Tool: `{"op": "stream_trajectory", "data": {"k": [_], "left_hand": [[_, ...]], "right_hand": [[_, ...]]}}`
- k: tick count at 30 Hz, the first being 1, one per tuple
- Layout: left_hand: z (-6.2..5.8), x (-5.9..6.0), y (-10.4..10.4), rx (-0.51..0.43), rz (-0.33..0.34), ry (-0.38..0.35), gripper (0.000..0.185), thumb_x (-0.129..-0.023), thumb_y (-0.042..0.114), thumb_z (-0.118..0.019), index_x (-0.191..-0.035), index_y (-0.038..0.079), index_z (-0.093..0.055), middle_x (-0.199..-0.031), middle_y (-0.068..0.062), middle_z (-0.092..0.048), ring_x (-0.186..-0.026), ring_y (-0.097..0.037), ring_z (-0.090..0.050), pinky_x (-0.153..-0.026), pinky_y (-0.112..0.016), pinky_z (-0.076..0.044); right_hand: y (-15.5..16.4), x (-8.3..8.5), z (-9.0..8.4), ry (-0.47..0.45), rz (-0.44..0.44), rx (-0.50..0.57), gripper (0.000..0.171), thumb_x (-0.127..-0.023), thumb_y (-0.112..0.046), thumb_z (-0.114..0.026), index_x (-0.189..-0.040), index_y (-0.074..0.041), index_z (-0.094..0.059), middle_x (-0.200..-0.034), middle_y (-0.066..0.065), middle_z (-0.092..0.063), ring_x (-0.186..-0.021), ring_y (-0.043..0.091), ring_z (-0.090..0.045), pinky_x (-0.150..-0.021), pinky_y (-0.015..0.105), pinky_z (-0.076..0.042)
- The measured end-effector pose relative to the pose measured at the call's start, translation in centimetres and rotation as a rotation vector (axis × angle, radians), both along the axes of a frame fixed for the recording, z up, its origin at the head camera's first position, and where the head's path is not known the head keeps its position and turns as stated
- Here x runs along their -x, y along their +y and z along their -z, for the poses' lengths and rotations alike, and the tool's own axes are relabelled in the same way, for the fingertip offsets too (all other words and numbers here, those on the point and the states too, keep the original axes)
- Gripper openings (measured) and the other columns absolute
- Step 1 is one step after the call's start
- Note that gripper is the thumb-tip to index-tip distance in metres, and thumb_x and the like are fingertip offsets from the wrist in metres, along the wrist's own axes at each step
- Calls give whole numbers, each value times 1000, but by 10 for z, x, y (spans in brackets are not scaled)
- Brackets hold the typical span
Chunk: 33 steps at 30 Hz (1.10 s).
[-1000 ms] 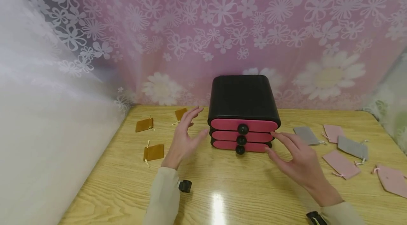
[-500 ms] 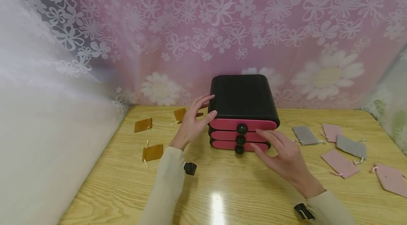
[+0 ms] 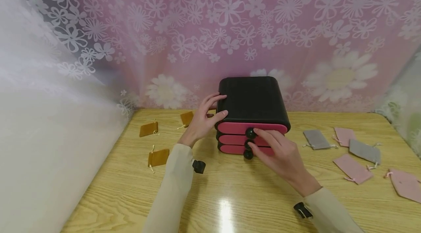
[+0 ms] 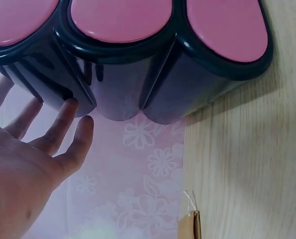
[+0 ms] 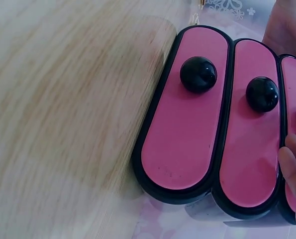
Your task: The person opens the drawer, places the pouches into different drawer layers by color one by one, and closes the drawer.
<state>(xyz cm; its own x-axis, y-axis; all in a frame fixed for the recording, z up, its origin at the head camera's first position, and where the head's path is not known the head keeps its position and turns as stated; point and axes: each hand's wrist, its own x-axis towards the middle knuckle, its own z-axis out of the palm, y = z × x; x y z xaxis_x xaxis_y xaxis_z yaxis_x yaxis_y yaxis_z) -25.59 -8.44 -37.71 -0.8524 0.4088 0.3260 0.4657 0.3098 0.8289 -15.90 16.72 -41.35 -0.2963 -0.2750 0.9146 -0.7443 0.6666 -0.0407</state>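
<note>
now both hands have closed in on the drawer box (image 3: 252, 105), which sits on the wooden table (image 3: 230, 196) near its far edge, in front of the flowered curtain (image 3: 230, 24). nearest the camera, the right hand (image 3: 279, 154) has slid in from the right side of the box to its front, and its fingers (image 3: 263, 136) lie across the pink drawer fronts (image 5: 187, 114), fairly straight and relaxed, with a fingertip at the top knob (image 3: 251, 133); whether it pinches that knob yet cannot be told, and the right wrist view shows only a fingertip at the edge of a drawer face. a little farther back, the left hand (image 3: 202, 123) has gone from hovering open beside the box to resting against its left upper corner, fingers spread over the black shell and gripping nothing, as the left wrist view confirms. judging by this, the box is being steadied so a drawer can be pulled. all three drawers are closed. brown pouches (image 3: 158, 157) lie to the left, grey and pink pouches (image 3: 353, 169) to the right.
</note>
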Motion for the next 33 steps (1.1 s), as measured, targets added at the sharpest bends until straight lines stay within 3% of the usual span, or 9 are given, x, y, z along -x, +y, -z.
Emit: {"op": "stream_trajectory", "data": {"k": [8, 21, 33], "left_hand": [[-6, 6, 3, 61, -3, 0, 49, -98, 41, -62, -146, 37, -53, -165, 6, -30, -129, -31, -56, -107, -53, -49], [-10, 2, 4, 81, -33, -24, 46, -98, 39, -63, -143, 36, -54, -165, 3, -29, -124, -29, -58, -103, -50, -54], [-10, 3, 6, 93, -40, -10, 45, -98, 36, -64, -142, 34, -55, -163, 4, -31, -124, -30, -60, -102, -50, -54]], "right_hand": [[-2, 4, 0, -32, 64, -26, 45, -103, -45, -58, -112, -4, -75, -87, 8, -72, -68, 17, -68, -54, 32, -55], [-6, 5, -1, -109, 26, -32, 40, -103, -39, -57, -109, -2, -72, -85, 9, -71, -64, 17, -66, -53, 30, -54], [-8, 3, 1, -31, 20, -4, 39, -103, -38, -58, -105, -2, -74, -82, 8, -71, -59, 16, -65, -49, 26, -52]]}}
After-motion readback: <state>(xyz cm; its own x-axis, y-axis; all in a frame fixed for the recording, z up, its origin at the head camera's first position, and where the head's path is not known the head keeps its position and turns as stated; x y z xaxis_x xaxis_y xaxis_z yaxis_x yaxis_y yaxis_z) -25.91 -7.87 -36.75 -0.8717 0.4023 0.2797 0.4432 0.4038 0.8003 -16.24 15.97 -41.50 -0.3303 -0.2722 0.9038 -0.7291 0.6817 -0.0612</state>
